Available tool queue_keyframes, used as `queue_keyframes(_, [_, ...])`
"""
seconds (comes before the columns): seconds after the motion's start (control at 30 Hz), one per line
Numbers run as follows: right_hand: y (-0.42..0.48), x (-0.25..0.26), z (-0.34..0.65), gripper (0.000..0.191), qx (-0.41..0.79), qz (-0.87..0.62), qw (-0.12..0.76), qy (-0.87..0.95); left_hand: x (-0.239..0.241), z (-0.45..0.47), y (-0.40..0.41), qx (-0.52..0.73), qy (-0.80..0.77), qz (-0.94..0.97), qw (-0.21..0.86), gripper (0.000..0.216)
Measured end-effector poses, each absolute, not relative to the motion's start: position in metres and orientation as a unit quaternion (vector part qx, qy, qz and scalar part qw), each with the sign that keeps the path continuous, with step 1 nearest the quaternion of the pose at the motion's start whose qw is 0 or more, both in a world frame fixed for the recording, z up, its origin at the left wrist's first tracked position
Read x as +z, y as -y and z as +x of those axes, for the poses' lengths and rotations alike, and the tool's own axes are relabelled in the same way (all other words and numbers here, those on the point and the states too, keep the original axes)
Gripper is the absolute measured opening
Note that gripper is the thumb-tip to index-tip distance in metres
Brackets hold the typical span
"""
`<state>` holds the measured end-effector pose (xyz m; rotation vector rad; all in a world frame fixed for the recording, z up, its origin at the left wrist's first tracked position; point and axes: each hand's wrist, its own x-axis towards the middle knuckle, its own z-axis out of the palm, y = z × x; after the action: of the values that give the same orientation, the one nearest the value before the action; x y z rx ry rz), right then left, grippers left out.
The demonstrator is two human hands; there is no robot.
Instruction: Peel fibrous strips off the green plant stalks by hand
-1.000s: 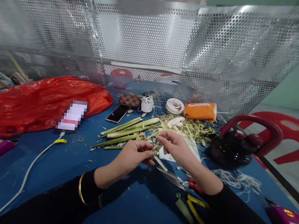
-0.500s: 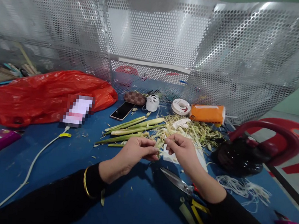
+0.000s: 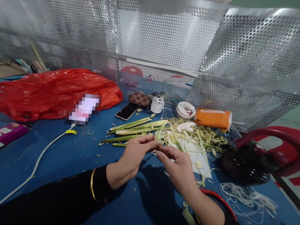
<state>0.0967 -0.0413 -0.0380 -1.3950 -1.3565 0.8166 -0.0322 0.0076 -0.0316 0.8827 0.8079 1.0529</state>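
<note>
Head view: left hand (image 3: 134, 156) pinches a thin green strip (image 3: 160, 132), mostly hidden by the fingers. Right hand (image 3: 177, 166) has fingertips up against the left's; can't tell what its grip holds, if anything. Strip's above the blue table (image 3: 76, 162). Stalks (image 3: 142, 130) lie just beyond the left hand, scraps (image 3: 209, 137) on the right, near the kettle (image 3: 244, 166).
</note>
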Motion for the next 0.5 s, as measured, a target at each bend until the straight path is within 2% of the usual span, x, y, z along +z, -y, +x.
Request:
queue_keyframes(0.23, [0.0401,-0.0437,0.0886,0.020,0.471,-0.561,0.559,0.389,-0.0362,-0.0260,0.0011,0.486,-0.369,0.399,0.684,0.017])
queue_keyframes(0.5, [0.0421,-0.0449,0.0857,0.016,0.483,-0.533,0.591,0.365,-0.0371,-0.0249,0.0012,0.474,-0.374,0.422,0.676,0.017])
